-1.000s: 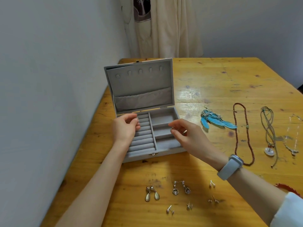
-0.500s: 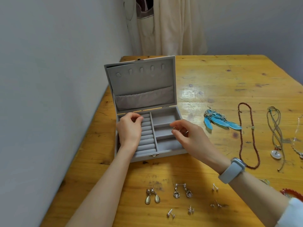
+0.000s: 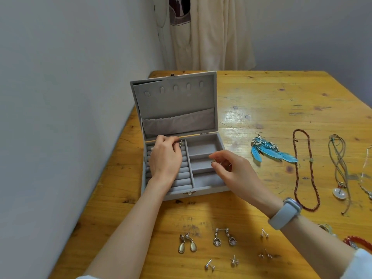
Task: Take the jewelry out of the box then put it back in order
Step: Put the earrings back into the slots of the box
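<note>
An open grey jewelry box stands on the wooden table, lid upright. My left hand is over the ring rolls at the box's back left, its fingertips pinching a small silver ring at the top roll. My right hand hovers over the middle right compartment and pinches a tiny ring between thumb and forefinger. Blue feather earrings, a brown bead necklace and a cord necklace with a white pendant lie to the right of the box.
In front of the box lie several pairs of earrings: pearl drops, silver heart drops and small studs. A red bracelet sits at the right edge. A wall runs along the table's left side; a curtain hangs behind.
The view has drifted slightly. My left hand shifted toward the back of the ring rolls with a ring at its fingertips. The right hand stays over the box with its small ring.
</note>
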